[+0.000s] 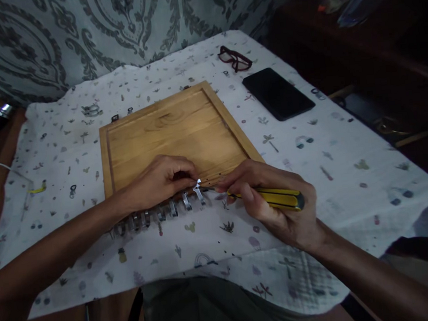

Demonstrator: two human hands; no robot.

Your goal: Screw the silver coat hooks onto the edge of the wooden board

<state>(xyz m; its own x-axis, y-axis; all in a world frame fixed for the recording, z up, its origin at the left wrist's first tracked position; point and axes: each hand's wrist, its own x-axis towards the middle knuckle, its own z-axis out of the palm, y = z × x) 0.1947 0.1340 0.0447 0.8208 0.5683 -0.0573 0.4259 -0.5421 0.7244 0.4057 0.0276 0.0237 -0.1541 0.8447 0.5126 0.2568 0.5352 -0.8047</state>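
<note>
A framed wooden board (pixel 159 135) lies on the cloth, with a row of shiny metal hooks (pixel 173 208) along its near edge. My left hand (pixel 159 180) rests over that edge, thumb and fingertips pinched at the rightmost metal hook (pixel 199 194). In my right hand (pixel 273 195) is a screwdriver with a yellow and black handle (pixel 281 198). Its thin shaft points left, and the tip reaches close to the same hook. Whether the tip touches a screw is too small to tell. Small dark dots show on the board near the fingers.
A patterned white cloth (pixel 297 173) covers the table. Beyond the board to the right lie a black phone (pixel 277 94) and dark red eyeglasses (pixel 234 59). A white cord with a yellow piece (pixel 37 188) is at the left. A patterned curtain (pixel 127 23) hangs behind.
</note>
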